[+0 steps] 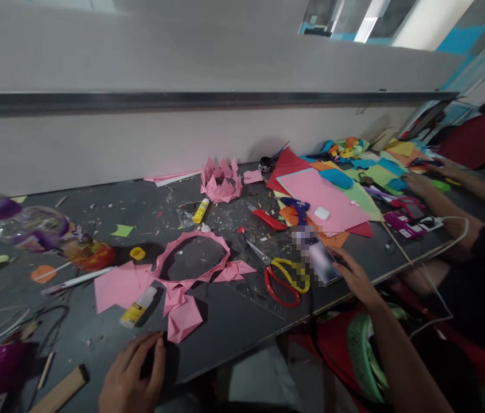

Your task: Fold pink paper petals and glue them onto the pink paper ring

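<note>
My right hand (pixel 354 276) lies, fingers spread, on the phone (pixel 325 263) just right of the scissors (pixel 285 279); left hand (pixel 132 374) well left of them, fingers curled, grip I can't tell.

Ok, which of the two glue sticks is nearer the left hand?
The front glue stick, by the flat pink sheet, just beyond the left hand; the far glue stick lies by the pink paper crown.

L hand (pixel 132 373): bare, seen to wrist only. R hand (pixel 354 275): bare too, w/ long slim forearm (pixel 401 355), also bare, seen approx to elbow. Clothing can't be made out.
</note>
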`<state>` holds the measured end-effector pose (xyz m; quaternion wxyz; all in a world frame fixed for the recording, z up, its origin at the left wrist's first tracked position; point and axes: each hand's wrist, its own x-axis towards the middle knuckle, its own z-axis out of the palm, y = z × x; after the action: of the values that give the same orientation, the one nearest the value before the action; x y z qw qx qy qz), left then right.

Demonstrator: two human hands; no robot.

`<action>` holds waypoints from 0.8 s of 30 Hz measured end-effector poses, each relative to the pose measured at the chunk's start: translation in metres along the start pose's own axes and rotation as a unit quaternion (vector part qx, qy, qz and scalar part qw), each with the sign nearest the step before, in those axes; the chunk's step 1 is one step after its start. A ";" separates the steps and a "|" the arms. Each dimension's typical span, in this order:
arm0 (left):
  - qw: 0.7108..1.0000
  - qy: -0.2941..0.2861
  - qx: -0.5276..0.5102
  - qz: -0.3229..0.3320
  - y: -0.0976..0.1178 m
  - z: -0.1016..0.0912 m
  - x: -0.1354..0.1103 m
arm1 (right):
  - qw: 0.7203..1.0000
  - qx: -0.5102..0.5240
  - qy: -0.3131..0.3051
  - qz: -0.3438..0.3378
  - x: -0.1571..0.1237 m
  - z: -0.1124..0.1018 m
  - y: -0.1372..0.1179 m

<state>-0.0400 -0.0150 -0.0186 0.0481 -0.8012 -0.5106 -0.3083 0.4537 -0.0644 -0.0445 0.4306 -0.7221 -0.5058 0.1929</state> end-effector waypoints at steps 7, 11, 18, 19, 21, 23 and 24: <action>1.000 0.005 -0.003 0.013 -0.003 0.000 -0.001 | 0.999 -0.023 0.002 -0.031 0.002 0.004 -0.003; 1.000 0.007 -0.007 0.016 0.000 -0.003 0.001 | 0.999 -0.024 0.022 -0.025 0.003 0.005 0.001; 0.999 -0.009 -0.031 0.005 -0.002 -0.005 -0.002 | 0.988 -0.115 0.017 -0.104 0.022 0.011 -0.015; 0.999 -0.010 -0.034 0.003 -0.002 -0.005 -0.003 | 0.981 -0.141 0.013 -0.132 0.027 0.013 -0.021; 0.999 -0.010 -0.043 0.002 -0.003 -0.007 -0.004 | 0.967 -0.186 0.009 -0.176 0.035 0.020 -0.032; 0.998 -0.016 -0.056 0.009 -0.004 -0.008 -0.004 | 0.954 -0.224 0.008 -0.198 0.043 0.026 -0.038; 0.998 -0.023 -0.063 0.015 -0.005 -0.008 -0.005 | 0.950 -0.238 0.007 -0.204 0.045 0.028 -0.040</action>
<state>-0.0496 -0.0197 -0.0156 -0.0091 -0.8172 -0.4789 -0.3205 0.4296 -0.0070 -0.0200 0.2801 -0.6864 -0.6705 -0.0302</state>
